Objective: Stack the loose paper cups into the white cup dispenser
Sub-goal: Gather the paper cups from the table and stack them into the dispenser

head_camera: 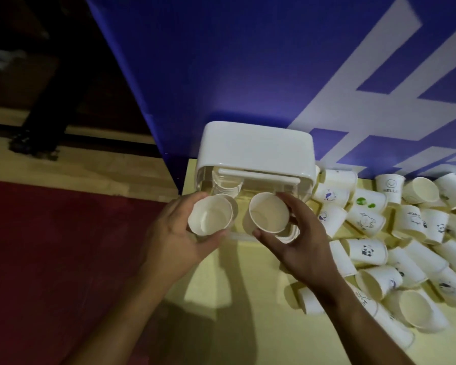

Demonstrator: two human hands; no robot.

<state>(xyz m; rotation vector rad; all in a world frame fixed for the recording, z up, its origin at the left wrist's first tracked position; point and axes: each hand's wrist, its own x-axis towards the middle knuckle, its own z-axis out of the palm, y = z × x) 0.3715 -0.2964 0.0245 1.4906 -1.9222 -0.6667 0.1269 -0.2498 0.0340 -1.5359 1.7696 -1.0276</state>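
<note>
I see my left hand point(179, 233) curled round one white paper cup point(211, 217) and my right hand point(300, 241) gripping a second paper cup point(269, 213), both cups mouth-up just in front of the white cup dispenser point(256, 151). The dispenser stands on the yellow table point(221, 280) against a blue panel point(221, 61), with a stack of cups point(227, 181) visible in its clear left side. The loose paper cups point(406, 233) lie in a heap on the table just right of my right hand.
</note>
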